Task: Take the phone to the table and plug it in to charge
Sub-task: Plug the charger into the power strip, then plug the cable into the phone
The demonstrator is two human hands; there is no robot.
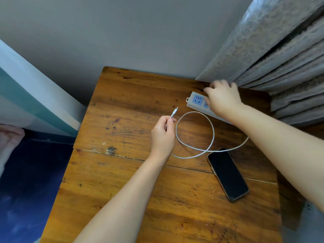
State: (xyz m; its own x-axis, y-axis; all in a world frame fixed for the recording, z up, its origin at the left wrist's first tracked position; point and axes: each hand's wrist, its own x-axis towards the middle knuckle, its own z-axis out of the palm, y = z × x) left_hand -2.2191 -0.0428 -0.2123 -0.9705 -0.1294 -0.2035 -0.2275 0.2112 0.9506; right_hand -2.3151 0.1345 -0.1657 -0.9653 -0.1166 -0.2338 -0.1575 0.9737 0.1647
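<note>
From the head camera I saw the phone (228, 174) already lying face-up on the wooden table (122, 190), near its right edge, screen dark and nothing plugged into it. My left hand (163, 135) was closed in a pinch on the white cable (195, 135) just behind its connector (174, 112), which pointed up and away from the phone. My right hand (222, 100) lay spread over the power strip (197, 101) at the back of the table; it was blurred, and I could not tell whether it gripped anything beneath the palm. The risk I judged greatest was the cable's loose loop, which ran across the top end of the phone: pulling the connector toward the port could drag the phone toward the nearby edge or tighten the loop into a kink. The curtain (280, 58) hung against the strip's far end and hid part of it, with the right forearm also crossing over the cable's run there.
</note>
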